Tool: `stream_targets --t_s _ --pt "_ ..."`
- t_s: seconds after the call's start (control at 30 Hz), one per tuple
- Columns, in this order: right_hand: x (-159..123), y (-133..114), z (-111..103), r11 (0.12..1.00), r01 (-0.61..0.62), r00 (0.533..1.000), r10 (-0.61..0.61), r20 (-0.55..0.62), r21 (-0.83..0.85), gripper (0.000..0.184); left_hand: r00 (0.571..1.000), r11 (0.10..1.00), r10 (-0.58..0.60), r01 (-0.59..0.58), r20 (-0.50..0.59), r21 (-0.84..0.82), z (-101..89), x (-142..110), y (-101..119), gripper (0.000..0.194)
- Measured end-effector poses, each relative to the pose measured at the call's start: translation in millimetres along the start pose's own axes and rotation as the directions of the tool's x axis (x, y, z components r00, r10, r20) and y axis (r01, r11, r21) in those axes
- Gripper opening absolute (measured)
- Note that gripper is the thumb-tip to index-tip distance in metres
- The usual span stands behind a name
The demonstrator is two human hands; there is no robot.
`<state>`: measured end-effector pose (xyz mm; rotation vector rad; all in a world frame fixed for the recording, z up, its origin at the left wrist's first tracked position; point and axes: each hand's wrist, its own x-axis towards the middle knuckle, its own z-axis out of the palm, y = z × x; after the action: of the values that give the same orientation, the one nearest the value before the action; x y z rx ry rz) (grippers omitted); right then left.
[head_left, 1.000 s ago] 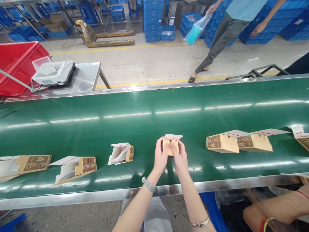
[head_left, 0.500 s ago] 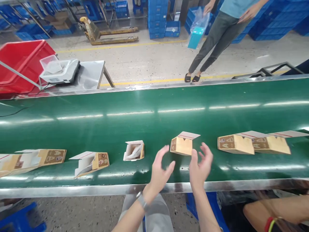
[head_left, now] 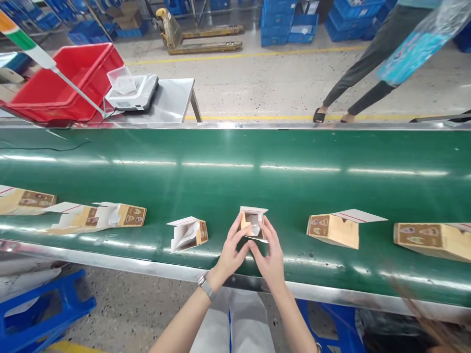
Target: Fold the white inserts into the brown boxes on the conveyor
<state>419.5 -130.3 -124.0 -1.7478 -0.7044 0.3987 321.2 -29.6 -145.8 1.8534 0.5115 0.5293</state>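
A small cardboard box (head_left: 244, 221) with its lid flap up stands on the green conveyor belt, its open end facing me. Something pale, clear-looking lies inside; I cannot make out what. My left hand (head_left: 231, 251) has its fingers on the box's left side, with a finger reaching over the opening. Against the right side press the fingers of my right hand (head_left: 269, 252). Both thumbs meet below the box. Left of my hands sits another open box (head_left: 201, 232) with a white bag-like thing in it. To the right is a box (head_left: 333, 230) with its flap raised.
More boxes (head_left: 133, 215) are lined up at left, another (head_left: 419, 238) at far right. The belt (head_left: 221, 186) has metal edges. Beyond it are a scale (head_left: 134, 93), a red bin (head_left: 79, 73) and a person's legs (head_left: 368, 68). Blue stools (head_left: 47, 304) stand below.
My hands, apart and beside a box before, have closed in on its sides. The box's opening now faces me. The view has shifted, and the person across the belt appears farther right.
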Motion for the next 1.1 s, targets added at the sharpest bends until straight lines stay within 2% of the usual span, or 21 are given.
stream_targets --t_s 0.07,0.13,0.27,0.33,0.4,0.47,0.53,0.6,0.67,0.73,0.97,1.1 --pt "1 3 -9 0.999 0.002 0.999 -0.004 -0.037 -0.047 0.04 1.0 1.0 0.0 0.001 0.024 -0.027 6.9 6 1 0.04" --pt "5 6 -18 0.997 -0.02 0.999 0.018 -0.029 -0.081 0.034 1.0 0.998 -0.02 0.019 -0.009 -0.064 11.7 11 6 0.033" --pt "17 12 -30 0.989 -0.082 0.996 0.085 0.019 -0.119 0.037 0.987 0.977 -0.138 0.122 -0.083 -0.175 20.3 22 19 0.029" --pt "22 11 -29 0.987 -0.121 0.992 0.117 -0.048 -0.11 0.041 0.973 0.956 -0.206 0.178 -0.102 -0.235 25.3 30 24 0.026" --pt "26 9 -24 0.981 -0.175 0.973 0.16 -0.169 -0.077 0.041 0.946 0.915 -0.279 0.211 -0.162 -0.344 30.7 38 25 0.023" --pt "28 7 -16 0.976 -0.219 0.928 0.211 -0.306 0.007 0.045 0.926 0.863 -0.332 0.221 -0.181 -0.453 36.5 44 24 0.042" --pt "30 9 -11 0.96 -0.231 0.876 0.277 -0.394 0.161 0.066 0.932 0.835 -0.337 0.231 -0.133 -0.5 43.6 50 22 0.051" --pt "32 13 -10 0.909 -0.256 0.841 0.377 -0.388 0.33 0.074 0.946 0.83 -0.321 0.253 -0.054 -0.498 52.5 54 21 0.045" --pt "34 19 -14 0.842 -0.311 0.815 0.475 -0.332 0.442 0.066 0.944 0.814 -0.331 0.287 0.003 -0.505 62.3 58 22 0.042" --pt "37 23 -19 0.795 -0.349 0.79 0.534 -0.3 0.496 0.06 0.932 0.795 -0.362 0.316 0.012 -0.517 70.7 61 25 0.042" --pt "46 22 -29 0.819 -0.356 0.763 0.533 -0.366 0.451 0.057 0.906 0.785 -0.418 0.321 -0.071 -0.529 82.7 72 38 0.028" --pt "48 31 -41 0.821 -0.365 0.792 0.522 -0.318 0.439 0.058 0.913 0.772 -0.405 0.316 -0.044 -0.551 90.0 73 40 0.028"
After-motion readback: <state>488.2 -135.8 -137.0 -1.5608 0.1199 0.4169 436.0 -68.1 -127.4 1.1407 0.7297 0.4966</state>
